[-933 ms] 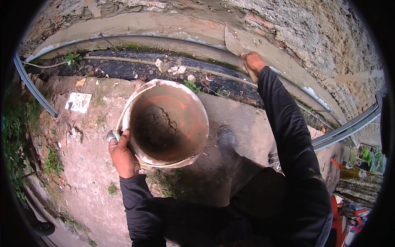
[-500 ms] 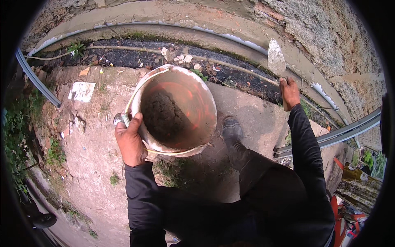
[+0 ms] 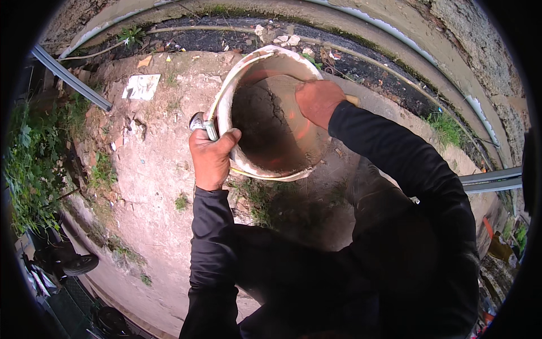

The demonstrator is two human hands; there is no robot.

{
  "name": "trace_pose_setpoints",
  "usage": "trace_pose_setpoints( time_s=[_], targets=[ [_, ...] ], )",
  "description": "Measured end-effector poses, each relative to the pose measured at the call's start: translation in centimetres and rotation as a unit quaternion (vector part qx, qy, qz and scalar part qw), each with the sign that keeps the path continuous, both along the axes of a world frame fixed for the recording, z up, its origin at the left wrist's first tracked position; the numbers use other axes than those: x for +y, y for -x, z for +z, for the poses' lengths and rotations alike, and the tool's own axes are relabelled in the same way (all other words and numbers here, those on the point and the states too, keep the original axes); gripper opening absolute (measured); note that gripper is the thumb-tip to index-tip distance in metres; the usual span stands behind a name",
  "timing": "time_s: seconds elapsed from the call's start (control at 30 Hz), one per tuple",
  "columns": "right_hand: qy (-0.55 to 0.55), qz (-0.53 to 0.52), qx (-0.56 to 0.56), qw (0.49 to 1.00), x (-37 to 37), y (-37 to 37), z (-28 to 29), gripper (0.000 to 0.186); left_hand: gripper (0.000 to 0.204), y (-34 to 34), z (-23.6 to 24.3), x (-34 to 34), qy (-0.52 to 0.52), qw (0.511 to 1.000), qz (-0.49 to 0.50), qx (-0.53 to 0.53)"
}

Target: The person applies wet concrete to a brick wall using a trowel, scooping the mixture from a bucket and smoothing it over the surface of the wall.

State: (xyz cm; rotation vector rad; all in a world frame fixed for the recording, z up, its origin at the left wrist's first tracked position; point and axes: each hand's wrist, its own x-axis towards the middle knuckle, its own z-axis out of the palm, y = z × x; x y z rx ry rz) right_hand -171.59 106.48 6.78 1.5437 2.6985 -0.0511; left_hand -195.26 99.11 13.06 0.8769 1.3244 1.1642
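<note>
A pale bucket (image 3: 224,107), stained inside, is tilted so its mouth faces me. Grey-brown mortar (image 3: 257,116) lies in its bottom, half in shadow. My left hand (image 3: 212,158) is closed on the bucket's left rim, thumb over the edge. A shiny metal piece (image 3: 204,125) sticks up by its fingers; its kind cannot be made out. Over the right part of the bucket's mouth, my right hand (image 3: 320,103) is closed round a trowel, whose wooden handle end (image 3: 352,100) shows behind the fist. The trowel's blade cannot be told from the mortar.
Beyond the bucket, a thin hose (image 3: 237,28) runs along a dark debris strip at the wall's foot. A white tile piece (image 3: 141,87) lies on the concrete. Grey metal rails (image 3: 73,79) stand at far left, others (image 3: 491,179) at right. Plants (image 3: 36,169) grow along the left.
My right hand has brought the trowel from beside the wall down and left into the bucket. In the picture, the bucket and my left hand sit farther up and right.
</note>
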Motion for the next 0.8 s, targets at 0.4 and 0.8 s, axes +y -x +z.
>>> trace_pose_setpoints(
  time_s=[0.4,0.8],
  targets=[
    [0.007,0.045,0.002,0.999,-0.3,1.2,3.2,0.018,0.033,0.3,1.5,-2.2,-0.013,0.998,0.006,0.066],
    [0.350,0.216,0.067,0.909,-5.1,-2.7,-2.5,0.027,0.032,-6.0,2.3,-0.5,0.011,0.996,-0.059,0.071]
  ],
)
